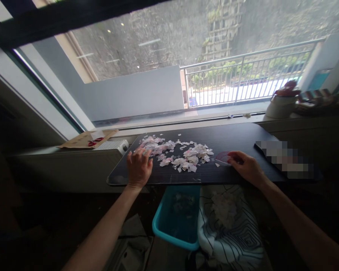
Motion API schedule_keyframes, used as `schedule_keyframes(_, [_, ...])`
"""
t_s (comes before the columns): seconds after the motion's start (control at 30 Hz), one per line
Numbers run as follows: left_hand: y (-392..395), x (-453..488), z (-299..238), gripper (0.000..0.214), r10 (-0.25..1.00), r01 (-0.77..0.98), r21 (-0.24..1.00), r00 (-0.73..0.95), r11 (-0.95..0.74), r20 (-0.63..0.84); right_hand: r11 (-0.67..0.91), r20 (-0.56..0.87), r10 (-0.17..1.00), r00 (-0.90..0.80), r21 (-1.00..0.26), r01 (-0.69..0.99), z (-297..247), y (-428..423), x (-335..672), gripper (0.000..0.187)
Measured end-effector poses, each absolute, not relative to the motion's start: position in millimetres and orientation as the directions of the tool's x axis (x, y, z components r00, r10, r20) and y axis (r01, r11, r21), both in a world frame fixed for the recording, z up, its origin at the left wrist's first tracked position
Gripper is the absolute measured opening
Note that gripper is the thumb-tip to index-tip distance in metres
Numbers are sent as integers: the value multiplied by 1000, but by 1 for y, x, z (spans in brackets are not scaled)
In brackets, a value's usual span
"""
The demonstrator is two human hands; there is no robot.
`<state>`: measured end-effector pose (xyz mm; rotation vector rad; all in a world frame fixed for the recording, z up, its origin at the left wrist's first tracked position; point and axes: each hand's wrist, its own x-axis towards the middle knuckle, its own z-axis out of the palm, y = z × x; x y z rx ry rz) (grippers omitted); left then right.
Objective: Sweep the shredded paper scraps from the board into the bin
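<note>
A scatter of small pink and white paper scraps (177,152) lies across the middle of a dark table (231,137). My left hand (139,165) rests flat on the table at the left end of the scraps, fingers stretched out and touching them. My right hand (247,165) lies at the right end of the pile, fingers curled round a small pinkish piece (222,157) on the table top. More white scraps (224,209) lie on the patterned cloth over my lap (237,237).
A teal plastic bin (176,222) stands below the table's near edge and holds some scraps. A brown envelope (87,139) and a white box (113,145) sit on the sill at left. A white pot (279,105) stands at the right by the window.
</note>
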<state>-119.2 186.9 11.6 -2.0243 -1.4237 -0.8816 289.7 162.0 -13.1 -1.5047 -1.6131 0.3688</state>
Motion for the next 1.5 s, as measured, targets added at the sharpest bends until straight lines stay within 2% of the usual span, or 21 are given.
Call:
schedule_keyframes(0.13, [176,-121,2,34,602,954,-62,235,-293,763,264,377,923,75,-764,589,-11,174,288,35])
schedule_keyframes(0.33, [194,-134,10,37,611,965,-67,212,-252,762,286,388,922,1,-680,675,-4,173,285,32])
schedule_keyframes(0.53, [188,-128,5,39,592,974,-51,176,-221,787,306,404,915,-14,-669,678,5,168,270,34])
schedule_keyframes(0.8, [191,-131,5,40,639,971,-19,170,-237,750,324,381,919,-100,-583,745,12,162,266,32])
schedule_keyframes(1.0, [202,-137,6,43,628,994,9,63,-111,776,281,417,909,-24,-568,774,12,151,273,32])
schedule_keyframes(1.17, [190,-132,2,42,616,989,-2,93,-148,782,301,402,913,-70,-548,781,13,146,272,31])
schedule_keyframes(1.33, [190,-135,-5,44,664,982,150,-37,-113,746,239,437,900,13,-515,823,13,135,281,29])
schedule_keyframes(1.5, [196,-139,-6,45,690,976,203,-92,-82,718,287,393,917,-62,-546,787,12,122,284,26])
